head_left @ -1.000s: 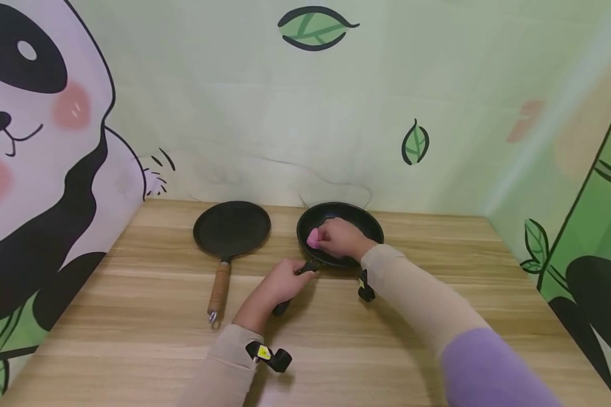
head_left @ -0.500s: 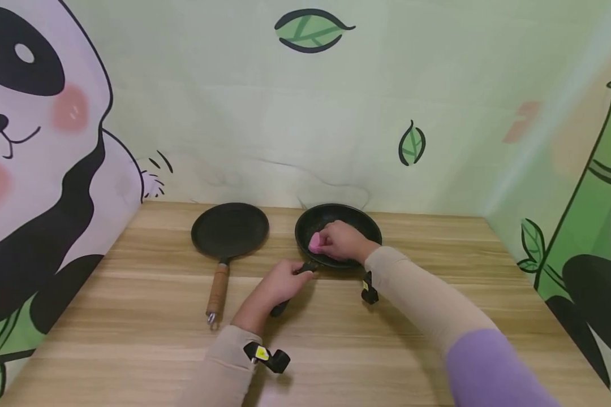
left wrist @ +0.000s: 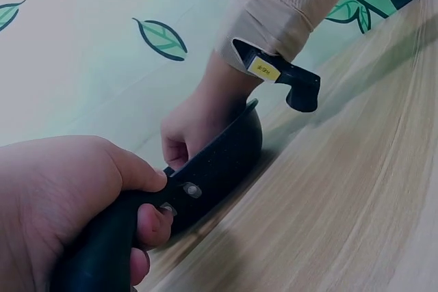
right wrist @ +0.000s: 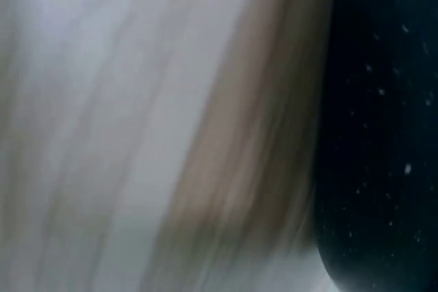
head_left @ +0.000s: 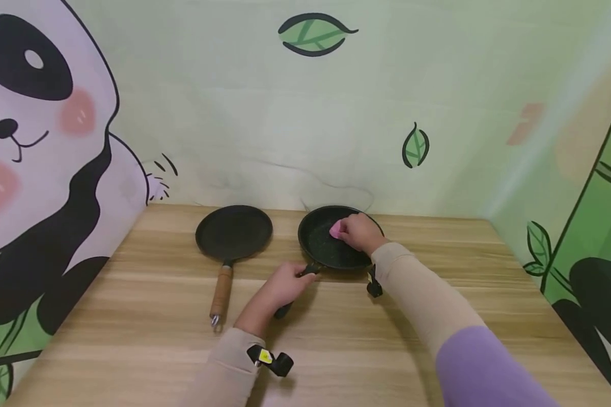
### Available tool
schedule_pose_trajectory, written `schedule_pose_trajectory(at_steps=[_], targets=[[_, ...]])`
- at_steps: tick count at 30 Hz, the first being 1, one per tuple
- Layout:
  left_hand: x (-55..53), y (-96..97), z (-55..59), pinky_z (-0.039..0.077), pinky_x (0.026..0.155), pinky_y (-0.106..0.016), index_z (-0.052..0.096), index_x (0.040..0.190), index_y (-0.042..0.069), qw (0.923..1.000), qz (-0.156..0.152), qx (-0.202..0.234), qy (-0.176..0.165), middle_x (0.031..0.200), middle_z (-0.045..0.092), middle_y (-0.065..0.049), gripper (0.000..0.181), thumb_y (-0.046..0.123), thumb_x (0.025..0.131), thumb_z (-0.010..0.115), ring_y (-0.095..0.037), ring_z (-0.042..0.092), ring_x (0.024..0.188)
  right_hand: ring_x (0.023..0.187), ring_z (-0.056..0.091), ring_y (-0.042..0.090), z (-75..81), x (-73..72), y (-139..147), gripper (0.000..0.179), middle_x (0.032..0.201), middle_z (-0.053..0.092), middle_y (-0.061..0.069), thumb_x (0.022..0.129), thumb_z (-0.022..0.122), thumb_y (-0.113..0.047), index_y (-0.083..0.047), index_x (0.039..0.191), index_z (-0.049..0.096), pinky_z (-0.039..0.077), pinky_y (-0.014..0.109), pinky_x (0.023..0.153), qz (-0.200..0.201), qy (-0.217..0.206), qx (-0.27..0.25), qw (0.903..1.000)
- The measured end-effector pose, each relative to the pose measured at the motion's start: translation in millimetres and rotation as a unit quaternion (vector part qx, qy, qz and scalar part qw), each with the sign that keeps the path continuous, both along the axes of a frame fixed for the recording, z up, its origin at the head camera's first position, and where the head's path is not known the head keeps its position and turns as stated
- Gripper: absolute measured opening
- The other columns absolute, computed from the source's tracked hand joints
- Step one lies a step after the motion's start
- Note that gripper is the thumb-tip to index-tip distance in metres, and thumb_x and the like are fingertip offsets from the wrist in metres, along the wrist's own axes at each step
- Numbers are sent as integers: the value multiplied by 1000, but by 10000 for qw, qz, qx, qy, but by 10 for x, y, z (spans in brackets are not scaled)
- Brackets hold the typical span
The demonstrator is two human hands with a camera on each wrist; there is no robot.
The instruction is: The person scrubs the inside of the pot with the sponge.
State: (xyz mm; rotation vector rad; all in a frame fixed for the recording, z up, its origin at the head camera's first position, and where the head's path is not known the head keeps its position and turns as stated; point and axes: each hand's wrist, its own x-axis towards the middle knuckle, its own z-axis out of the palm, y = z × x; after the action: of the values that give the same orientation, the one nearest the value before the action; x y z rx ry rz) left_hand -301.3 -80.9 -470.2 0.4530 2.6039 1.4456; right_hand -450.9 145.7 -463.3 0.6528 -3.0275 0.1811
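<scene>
A dark, deep frying pan (head_left: 315, 240) sits at the back of the wooden table, its handle pointing toward me. My left hand (head_left: 287, 285) grips that black handle (head_left: 284, 310) near the rim; the left wrist view shows the thumb on top and fingers curled round it. Inside the pan, my right hand (head_left: 360, 230) pinches a small pink sponge-like piece (head_left: 336, 229) against or just above the pan's inner surface. Whether it touches I cannot tell. The right wrist view shows the speckled pan side (right wrist: 383, 135) but no fingers.
To the left lies a flat black griddle pan (head_left: 234, 232) with a wooden handle (head_left: 221, 291). The wooden table (head_left: 366, 350) ends at a wall (head_left: 224, 113) printed with a panda and leaves, close behind both pans.
My right hand has moved the pink piece rightward and slightly back across the pan from its near left side. The left hand keeps its grip on the handle.
</scene>
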Motion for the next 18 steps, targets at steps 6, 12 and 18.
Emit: schedule_pose_trajectory(at_steps=[6,12,18], targets=[[11,22,-6,34,55,-28,54,68,13,9998,92,-87,-121,59,38,5,33,23,99,60,-13,40,56,75,56,19,75,145,-26,18,75,63,0,93,73,-27,-12,82,73,49,35,75,661,-258,-155,9974],[11,27,21,33,54,-28,53,67,12,9997,83,-3,-235,58,38,4,35,22,100,61,-14,40,55,86,59,19,138,399,-198,14,86,65,0,93,73,-26,-14,86,74,49,38,86,1730,-257,73,9846],[2,-16,3,34,54,-28,55,70,11,9998,96,-46,-155,59,37,4,32,21,100,61,-14,41,56,84,62,18,172,343,-263,13,85,69,-3,94,71,-26,-15,88,75,52,37,84,1851,-294,457,9812]])
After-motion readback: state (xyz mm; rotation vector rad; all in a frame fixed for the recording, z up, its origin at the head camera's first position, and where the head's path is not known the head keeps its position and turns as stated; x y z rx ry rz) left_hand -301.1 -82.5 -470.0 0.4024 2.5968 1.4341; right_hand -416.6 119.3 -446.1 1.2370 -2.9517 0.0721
